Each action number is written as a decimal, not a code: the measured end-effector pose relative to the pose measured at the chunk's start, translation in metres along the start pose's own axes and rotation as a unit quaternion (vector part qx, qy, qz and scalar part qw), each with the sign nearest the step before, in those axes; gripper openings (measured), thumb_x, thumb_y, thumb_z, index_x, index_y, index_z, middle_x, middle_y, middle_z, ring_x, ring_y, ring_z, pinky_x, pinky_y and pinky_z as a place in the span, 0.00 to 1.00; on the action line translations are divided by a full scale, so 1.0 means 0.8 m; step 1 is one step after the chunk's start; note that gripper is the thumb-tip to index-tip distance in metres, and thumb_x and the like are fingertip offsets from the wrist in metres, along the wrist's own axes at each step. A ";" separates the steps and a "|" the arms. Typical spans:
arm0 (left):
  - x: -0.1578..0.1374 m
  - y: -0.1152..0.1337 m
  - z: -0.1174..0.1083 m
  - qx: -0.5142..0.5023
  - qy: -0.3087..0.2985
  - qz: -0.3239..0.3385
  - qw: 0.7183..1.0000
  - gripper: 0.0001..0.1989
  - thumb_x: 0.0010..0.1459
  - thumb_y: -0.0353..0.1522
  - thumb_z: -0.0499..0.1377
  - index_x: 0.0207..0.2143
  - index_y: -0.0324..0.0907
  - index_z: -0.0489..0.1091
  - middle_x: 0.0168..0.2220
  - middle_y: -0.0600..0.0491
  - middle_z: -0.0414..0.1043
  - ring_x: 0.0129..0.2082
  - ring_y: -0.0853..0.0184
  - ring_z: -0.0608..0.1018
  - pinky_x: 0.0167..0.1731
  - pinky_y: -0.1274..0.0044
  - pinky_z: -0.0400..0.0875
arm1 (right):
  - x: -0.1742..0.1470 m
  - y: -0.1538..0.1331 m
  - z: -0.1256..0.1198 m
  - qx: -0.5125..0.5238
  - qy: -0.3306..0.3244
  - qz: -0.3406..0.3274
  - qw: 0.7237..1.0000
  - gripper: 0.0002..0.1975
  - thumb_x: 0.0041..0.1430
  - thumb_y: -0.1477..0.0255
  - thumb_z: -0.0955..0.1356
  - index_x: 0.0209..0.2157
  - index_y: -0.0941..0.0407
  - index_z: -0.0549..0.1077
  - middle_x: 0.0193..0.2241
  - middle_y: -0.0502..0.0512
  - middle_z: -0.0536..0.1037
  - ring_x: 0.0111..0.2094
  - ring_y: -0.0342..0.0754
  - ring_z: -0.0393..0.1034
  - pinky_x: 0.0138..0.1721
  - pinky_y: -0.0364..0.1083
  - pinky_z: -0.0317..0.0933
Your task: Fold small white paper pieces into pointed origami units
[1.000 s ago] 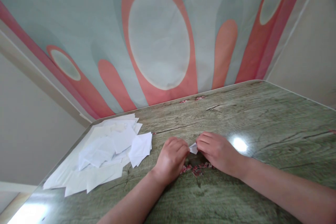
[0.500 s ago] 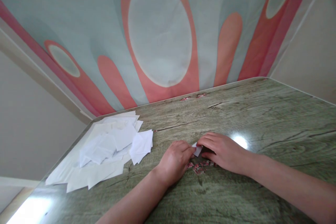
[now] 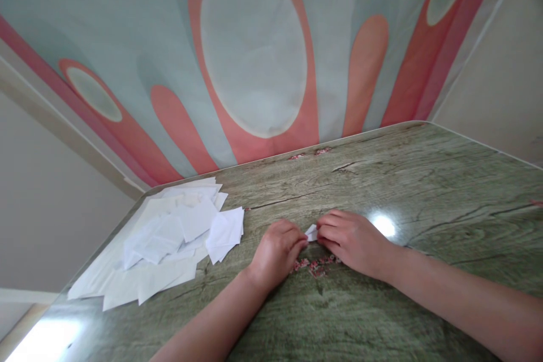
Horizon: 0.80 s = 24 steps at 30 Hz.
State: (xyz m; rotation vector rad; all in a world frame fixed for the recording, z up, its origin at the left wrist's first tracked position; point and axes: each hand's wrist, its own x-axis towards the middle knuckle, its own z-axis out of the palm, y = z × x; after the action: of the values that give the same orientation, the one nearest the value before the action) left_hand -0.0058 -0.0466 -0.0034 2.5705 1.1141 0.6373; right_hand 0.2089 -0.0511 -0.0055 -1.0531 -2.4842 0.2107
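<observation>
Head view: small paper piece (image 3: pixel 311 232) pinched between left hand (image 3: pixel 276 252) and right hand (image 3: pixel 350 240), both grips closed on it, low over bench (image 3: pixel 424 181). Risk: piece torn or crease skewed if pulled unevenly. Paper pile (image 3: pixel 169 240) well apart, left.

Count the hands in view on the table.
2. The left hand and right hand meet at mid-table, both pinching a small white paper piece between their fingertips. No other person's hand shows.
</observation>
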 end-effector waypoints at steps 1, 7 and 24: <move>0.001 -0.002 -0.002 -0.003 0.000 -0.012 1.000 0.06 0.60 0.31 0.57 0.34 0.41 0.74 0.33 0.51 0.74 0.37 0.65 0.73 0.41 0.73 0.67 | 0.000 0.000 0.000 0.004 0.005 0.003 1.000 0.09 0.63 0.74 0.64 0.32 0.55 0.75 0.33 0.53 0.76 0.39 0.49 0.66 0.41 0.48 0.61; 0.004 -0.003 -0.005 -0.014 -0.010 -0.065 0.998 0.04 0.58 0.30 0.59 0.31 0.42 0.74 0.32 0.53 0.74 0.37 0.65 0.73 0.41 0.73 0.65 | 0.003 0.004 0.005 0.040 0.028 0.035 0.998 0.07 0.60 0.75 0.66 0.30 0.54 0.77 0.32 0.52 0.77 0.39 0.47 0.68 0.42 0.46 0.61; 0.016 0.007 0.002 -0.033 -0.003 -0.129 0.991 0.04 0.56 0.32 0.60 0.31 0.42 0.73 0.29 0.54 0.74 0.34 0.66 0.74 0.37 0.76 0.66 | 0.007 0.002 0.003 0.058 0.036 0.073 0.995 0.10 0.62 0.73 0.65 0.30 0.54 0.77 0.31 0.54 0.77 0.39 0.49 0.68 0.41 0.47 0.61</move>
State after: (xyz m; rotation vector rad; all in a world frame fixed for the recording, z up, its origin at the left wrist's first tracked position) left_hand 0.0061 -0.0408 0.0010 2.3187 1.3684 0.5918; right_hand 0.2054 -0.0459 -0.0059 -1.1717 -2.3046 0.3505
